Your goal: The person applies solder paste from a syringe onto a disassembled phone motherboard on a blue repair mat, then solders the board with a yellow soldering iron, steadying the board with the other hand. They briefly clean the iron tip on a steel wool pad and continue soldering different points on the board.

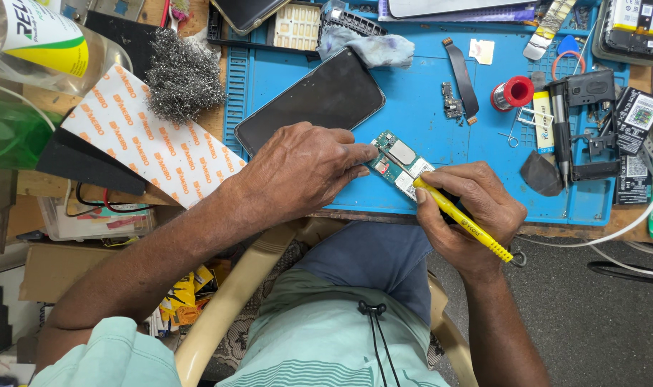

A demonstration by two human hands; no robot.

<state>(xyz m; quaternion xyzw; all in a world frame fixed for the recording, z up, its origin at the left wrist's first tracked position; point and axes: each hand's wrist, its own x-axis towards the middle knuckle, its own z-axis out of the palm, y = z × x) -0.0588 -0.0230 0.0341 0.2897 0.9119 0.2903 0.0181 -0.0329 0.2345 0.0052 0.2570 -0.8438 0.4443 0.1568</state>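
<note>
A small green circuit board (396, 162) with metal shields lies near the front edge of the blue work mat (427, 115). My left hand (301, 168) lies flat beside it, fingertips pressing on the board's left side. My right hand (470, 215) grips a yellow screwdriver (461, 218) like a pen, its tip resting on the board's right end. A dark phone (310, 100) lies screen up just behind my left hand.
On the mat lie a grey cloth (373, 49), a flex ribbon cable (461, 79), a red solder spool (514, 92), and black phone parts (592, 122) at right. Steel wool (183, 82) and a white printed sheet (150, 140) sit left. White cables (627, 229) trail right.
</note>
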